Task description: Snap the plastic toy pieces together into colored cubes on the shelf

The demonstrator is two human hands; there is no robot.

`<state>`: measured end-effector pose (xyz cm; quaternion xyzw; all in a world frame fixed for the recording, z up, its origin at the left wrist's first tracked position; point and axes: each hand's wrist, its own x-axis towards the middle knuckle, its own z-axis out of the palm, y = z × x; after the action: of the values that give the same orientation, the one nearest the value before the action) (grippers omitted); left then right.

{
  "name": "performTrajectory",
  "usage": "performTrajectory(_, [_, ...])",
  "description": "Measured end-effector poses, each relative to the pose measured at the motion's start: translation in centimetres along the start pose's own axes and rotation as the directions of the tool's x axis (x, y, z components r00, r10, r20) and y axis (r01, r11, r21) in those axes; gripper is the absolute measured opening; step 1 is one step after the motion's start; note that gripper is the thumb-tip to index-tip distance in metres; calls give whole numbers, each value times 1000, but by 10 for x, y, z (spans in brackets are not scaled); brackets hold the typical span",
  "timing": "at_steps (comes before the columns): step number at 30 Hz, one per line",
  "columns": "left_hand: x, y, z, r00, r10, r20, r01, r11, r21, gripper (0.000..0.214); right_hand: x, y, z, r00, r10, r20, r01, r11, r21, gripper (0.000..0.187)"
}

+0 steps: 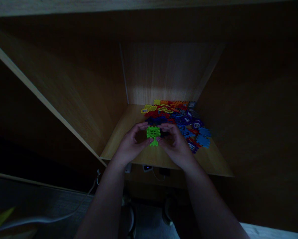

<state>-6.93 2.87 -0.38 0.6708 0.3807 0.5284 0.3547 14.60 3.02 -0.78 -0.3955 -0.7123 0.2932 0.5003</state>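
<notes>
My left hand (130,143) and my right hand (176,142) meet over a wooden shelf (129,124), both pinching a bright green interlocking plastic tile piece (153,134). The piece looks like two joined green tiles, one flat-on and one lower. The fingers of both hands are curled around its edges. Just behind and to the right of the hands lies a heap of similar toy tiles (179,118) in yellow, red, orange, blue and purple.
The shelf sits in a dim wooden cubby with side walls (94,96) left and right and a back panel (164,73). Below the shelf's front edge hang a small device (147,168) and a cable (89,196). The floor is dark.
</notes>
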Motion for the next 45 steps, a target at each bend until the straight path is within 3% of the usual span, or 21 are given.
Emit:
performTrajectory(31, [0,2,0,1000,-8,-6,8,1000,8,56,0,-6,0,1000,1,12,0,1000,-5,41])
performTrajectory(36, [-2,2,0,1000,-14,5,14,1000,2,58,-1,-7,-9,999,14,29,-13,998,-55,45])
performTrajectory(39, [-3,5,0,999,-5,-37,5,1000,2,53,-3,-7,-23,997,76,13,-73,988,-137,48])
performTrajectory(45, [-2,6,-7,977,-45,-208,70,991,115,29,-11,-8,-34,981,192,38,-176,949,-260,29])
